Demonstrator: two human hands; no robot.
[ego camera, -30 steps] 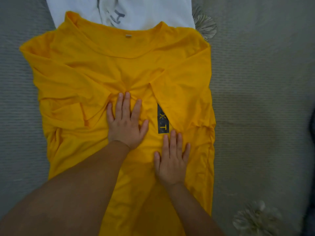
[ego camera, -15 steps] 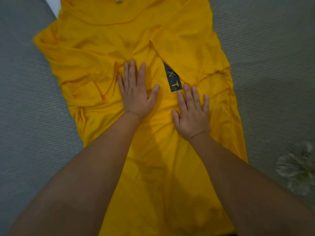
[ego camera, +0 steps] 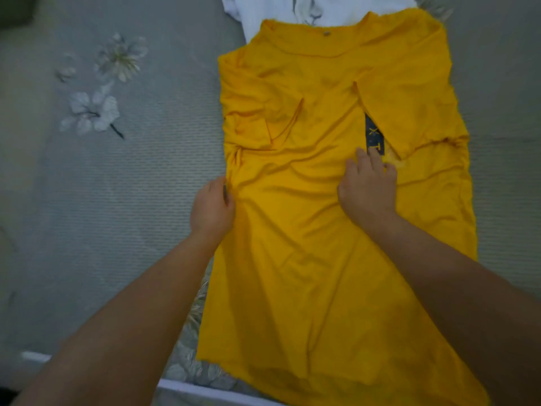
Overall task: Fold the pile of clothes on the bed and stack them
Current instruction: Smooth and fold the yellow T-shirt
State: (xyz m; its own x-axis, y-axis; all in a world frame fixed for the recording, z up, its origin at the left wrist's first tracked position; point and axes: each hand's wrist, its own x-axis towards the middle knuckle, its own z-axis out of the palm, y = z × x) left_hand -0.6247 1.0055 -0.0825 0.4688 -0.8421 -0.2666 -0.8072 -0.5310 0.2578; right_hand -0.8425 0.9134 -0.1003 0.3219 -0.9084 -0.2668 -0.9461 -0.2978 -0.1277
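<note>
Your left hand (ego camera: 212, 208) has slid from mid-shirt to the yellow shirt's (ego camera: 316, 259) left edge, fingers curled into it, grip unclear; right hand (ego camera: 367, 189) presses flat, fingers straight, anchoring for the fold.

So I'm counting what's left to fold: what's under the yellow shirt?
A white garment pokes out beneath the yellow cotton T-shirt collar; grey floral bedspread surrounds it. Anything else underneath is covered.
</note>
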